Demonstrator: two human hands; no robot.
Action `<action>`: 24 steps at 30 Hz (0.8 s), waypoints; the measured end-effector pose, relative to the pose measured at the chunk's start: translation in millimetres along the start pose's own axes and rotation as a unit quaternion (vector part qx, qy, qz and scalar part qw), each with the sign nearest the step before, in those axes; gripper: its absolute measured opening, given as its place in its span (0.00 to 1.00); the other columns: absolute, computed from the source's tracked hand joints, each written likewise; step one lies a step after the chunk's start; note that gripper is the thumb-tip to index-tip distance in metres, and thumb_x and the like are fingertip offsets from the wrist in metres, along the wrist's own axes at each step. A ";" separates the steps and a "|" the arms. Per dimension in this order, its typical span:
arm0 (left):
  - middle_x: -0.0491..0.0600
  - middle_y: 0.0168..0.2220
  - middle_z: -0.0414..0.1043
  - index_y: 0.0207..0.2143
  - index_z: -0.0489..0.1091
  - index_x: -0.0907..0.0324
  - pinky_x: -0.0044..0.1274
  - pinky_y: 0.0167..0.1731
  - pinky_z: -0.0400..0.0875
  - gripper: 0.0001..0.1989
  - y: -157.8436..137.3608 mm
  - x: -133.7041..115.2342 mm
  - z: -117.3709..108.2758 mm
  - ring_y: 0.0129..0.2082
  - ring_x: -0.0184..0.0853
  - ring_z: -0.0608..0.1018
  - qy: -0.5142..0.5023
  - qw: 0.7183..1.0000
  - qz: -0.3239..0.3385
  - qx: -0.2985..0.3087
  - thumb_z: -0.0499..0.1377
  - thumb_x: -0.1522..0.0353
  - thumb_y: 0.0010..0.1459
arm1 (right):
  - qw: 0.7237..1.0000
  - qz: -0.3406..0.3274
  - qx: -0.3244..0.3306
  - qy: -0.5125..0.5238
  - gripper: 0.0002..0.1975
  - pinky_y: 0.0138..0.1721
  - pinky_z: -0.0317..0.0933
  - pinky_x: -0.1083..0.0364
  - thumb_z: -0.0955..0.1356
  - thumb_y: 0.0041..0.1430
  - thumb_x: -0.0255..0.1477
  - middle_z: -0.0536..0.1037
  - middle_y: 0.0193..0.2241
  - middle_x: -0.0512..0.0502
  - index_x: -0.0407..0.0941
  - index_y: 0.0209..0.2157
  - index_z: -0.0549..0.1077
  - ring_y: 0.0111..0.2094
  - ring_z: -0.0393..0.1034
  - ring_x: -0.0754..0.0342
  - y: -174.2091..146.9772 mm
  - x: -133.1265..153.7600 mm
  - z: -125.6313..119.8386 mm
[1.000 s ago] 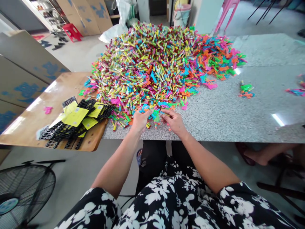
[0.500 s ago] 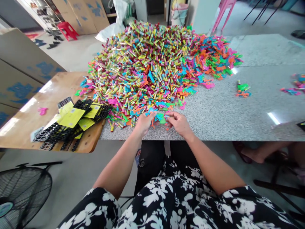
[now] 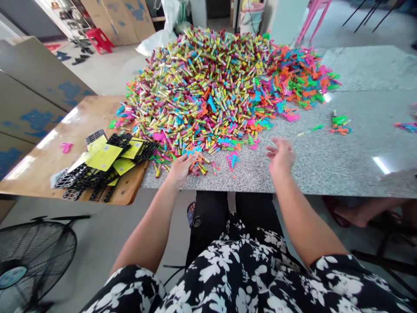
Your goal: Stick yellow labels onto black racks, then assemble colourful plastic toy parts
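Note:
My left hand (image 3: 181, 169) is closed at the front edge of the pile, its thumb and fingers pinching a blue plastic toy gun (image 3: 193, 150). Orange plastic shows just beside those fingertips. Over the grey stone tabletop (image 3: 254, 176), my right hand (image 3: 281, 157) is open and slightly blurred, its fingers apart and holding nothing. Beyond it is a green toy piece (image 3: 316, 128) with a pale end, also a little smeared. Between my hands lie a small pink-and-blue toy gun cluster (image 3: 233, 160) and a few tiny orange bits.
A large heap of wrapped, coloured tubes (image 3: 202, 87) fills the table's middle, with more toy guns (image 3: 296, 78) at its right. Black plastic racks with yellow cards (image 3: 104, 157) lie on the wooden board (image 3: 39, 174). A green-and-orange cluster (image 3: 340, 124) sits right. A fan (image 3: 35, 256) stands lower left.
My hands have moved apart, the right one away to the right and opened. A green toy piece now appears to its right. My left hand has shifted left with the blue toy gun.

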State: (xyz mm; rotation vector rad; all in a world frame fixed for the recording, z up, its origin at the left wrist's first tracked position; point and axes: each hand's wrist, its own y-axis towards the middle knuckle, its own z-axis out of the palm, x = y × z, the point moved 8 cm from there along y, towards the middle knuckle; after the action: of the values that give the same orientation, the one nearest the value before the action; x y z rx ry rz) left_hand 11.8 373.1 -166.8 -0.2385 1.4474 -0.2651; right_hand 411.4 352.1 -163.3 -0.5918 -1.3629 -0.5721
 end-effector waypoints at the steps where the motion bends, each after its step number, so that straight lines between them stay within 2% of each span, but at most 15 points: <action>1: 0.43 0.25 0.71 0.33 0.76 0.59 0.19 0.15 0.57 0.23 0.2 -1.8 -6.5 0.16 0.24 0.65 0.020 1.000 0.019 -0.012 0.77 0.51 0.48 | 0.996 -0.013 0.071 -0.059 0.19 0.24 0.64 0.58 0.65 0.67 0.43 0.83 0.43 0.43 0.48 0.51 0.75 0.26 0.74 0.57 -11.4 2.5 19.1; 2: 0.42 0.23 0.68 0.32 0.76 0.59 0.20 0.16 0.55 0.22 0.2 -3.5 -10.8 0.16 0.24 0.63 0.045 0.998 0.038 -0.021 0.76 0.51 0.49 | 0.977 -0.037 0.161 -0.135 0.17 0.26 0.65 0.57 0.66 0.68 0.43 0.83 0.40 0.44 0.47 0.48 0.77 0.27 0.74 0.56 -29.1 3.7 43.4; 3: 0.41 0.22 0.66 0.32 0.75 0.58 0.20 0.17 0.55 0.21 0.1 -5.1 -13.1 0.17 0.24 0.63 0.075 0.995 0.056 -0.026 0.74 0.52 0.51 | 0.939 -0.067 0.256 -0.220 0.16 0.30 0.67 0.56 0.67 0.68 0.43 0.83 0.37 0.45 0.47 0.45 0.79 0.28 0.75 0.54 -52.4 1.9 69.6; 4: 0.40 0.22 0.65 0.33 0.75 0.58 0.20 0.18 0.57 0.20 -0.2 -7.0 -13.5 0.17 0.25 0.63 0.107 0.991 0.075 -0.030 0.73 0.52 0.53 | 0.886 -0.102 0.334 -0.305 0.15 0.34 0.68 0.54 0.68 0.69 0.43 0.83 0.35 0.44 0.47 0.41 0.80 0.31 0.77 0.52 -77.7 -2.1 93.5; 5: 0.40 0.22 0.65 0.33 0.75 0.57 0.20 0.20 0.59 0.18 -0.8 -9.0 -12.1 0.19 0.26 0.65 0.141 0.985 0.094 -0.030 0.72 0.53 0.55 | 0.830 -0.135 0.384 -0.382 0.15 0.39 0.69 0.53 0.68 0.70 0.42 0.84 0.36 0.43 0.46 0.39 0.81 0.35 0.78 0.49 -100.8 -7.5 113.2; 7: 0.40 0.23 0.66 0.34 0.75 0.57 0.20 0.23 0.64 0.15 -2.5 -12.4 -6.0 0.22 0.28 0.69 0.203 0.971 0.124 -0.020 0.69 0.55 0.58 | 0.739 -0.184 0.416 -0.497 0.16 0.44 0.68 0.51 0.68 0.71 0.43 0.84 0.41 0.39 0.45 0.40 0.81 0.43 0.79 0.44 -132.0 -16.4 141.8; 8: 0.41 0.24 0.67 0.33 0.74 0.57 0.21 0.24 0.65 0.15 -3.5 -13.5 -2.9 0.23 0.29 0.70 0.226 0.965 0.133 -0.014 0.67 0.55 0.60 | 0.710 -0.200 0.417 -0.531 0.16 0.45 0.68 0.50 0.69 0.71 0.43 0.83 0.45 0.36 0.44 0.44 0.81 0.45 0.79 0.42 -140.4 -19.1 152.2; 10: 0.42 0.25 0.68 0.32 0.73 0.57 0.21 0.24 0.67 0.15 -5.3 -13.9 0.9 0.24 0.30 0.72 0.251 0.959 0.131 -0.004 0.65 0.55 0.62 | 0.681 -0.215 0.418 -0.562 0.16 0.45 0.68 0.48 0.70 0.69 0.40 0.82 0.50 0.33 0.43 0.48 0.80 0.48 0.79 0.39 -145.9 -21.2 166.8; 12: 0.43 0.26 0.70 0.35 0.73 0.57 0.22 0.23 0.68 0.15 -6.6 -11.2 2.8 0.23 0.31 0.74 0.256 0.961 0.101 0.019 0.63 0.55 0.64 | 0.691 -0.205 0.411 -0.558 0.13 0.45 0.69 0.47 0.69 0.69 0.36 0.82 0.49 0.32 0.42 0.46 0.80 0.47 0.79 0.39 -138.7 -19.2 171.6; 13: 0.44 0.25 0.71 0.36 0.73 0.57 0.22 0.22 0.67 0.15 -7.6 -9.5 4.7 0.22 0.32 0.74 0.255 0.963 0.083 0.042 0.62 0.55 0.64 | 0.713 -0.196 0.401 -0.541 0.11 0.45 0.68 0.47 0.68 0.70 0.35 0.82 0.47 0.33 0.42 0.44 0.79 0.46 0.78 0.40 -132.0 -15.8 171.0; 15: 0.43 0.24 0.70 0.38 0.73 0.58 0.20 0.20 0.63 0.16 -11.0 -8.1 12.4 0.20 0.30 0.73 0.248 0.961 0.057 0.112 0.62 0.54 0.65 | 0.776 -0.176 0.395 -0.460 0.09 0.45 0.69 0.49 0.67 0.70 0.33 0.83 0.43 0.38 0.44 0.43 0.78 0.43 0.78 0.43 -120.0 -6.1 167.9; 17: 0.43 0.24 0.68 0.39 0.74 0.58 0.19 0.19 0.59 0.18 -16.2 -11.1 22.9 0.19 0.27 0.70 0.233 0.953 0.050 0.188 0.63 0.52 0.65 | 0.825 -0.147 0.440 -0.322 0.08 0.42 0.69 0.51 0.68 0.69 0.34 0.83 0.40 0.43 0.45 0.44 0.76 0.40 0.77 0.48 -116.9 2.3 167.3; 18: 0.43 0.25 0.69 0.40 0.75 0.58 0.19 0.19 0.58 0.18 -18.3 -14.2 27.2 0.19 0.26 0.68 0.223 0.950 0.050 0.214 0.64 0.52 0.65 | 0.835 -0.126 0.473 -0.252 0.09 0.40 0.69 0.53 0.69 0.68 0.35 0.83 0.37 0.46 0.46 0.45 0.76 0.37 0.77 0.50 -118.4 5.2 167.6; 20: 0.44 0.28 0.71 0.41 0.76 0.60 0.19 0.19 0.59 0.20 -20.7 -20.2 34.5 0.19 0.25 0.67 0.215 0.944 0.049 0.247 0.64 0.51 0.65 | 0.835 -0.077 0.523 -0.150 0.11 0.32 0.68 0.55 0.70 0.67 0.38 0.80 0.31 0.50 0.47 0.45 0.76 0.29 0.73 0.54 -122.6 7.2 166.9; 24: 0.48 0.29 0.75 0.37 0.77 0.62 0.19 0.20 0.59 0.21 -21.3 -27.3 46.2 0.20 0.25 0.67 0.248 0.922 0.055 0.292 0.64 0.51 0.66 | 0.842 -0.019 0.535 -0.071 0.15 0.23 0.64 0.57 0.74 0.64 0.43 0.78 0.28 0.52 0.46 0.44 0.79 0.23 0.68 0.58 -123.7 4.7 161.0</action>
State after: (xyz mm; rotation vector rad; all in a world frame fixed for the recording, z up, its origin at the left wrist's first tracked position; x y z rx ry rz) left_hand 54.1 361.7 -129.3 0.4277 1.7981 -0.6855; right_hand 211.6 372.4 -133.7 0.3231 -1.5857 0.2623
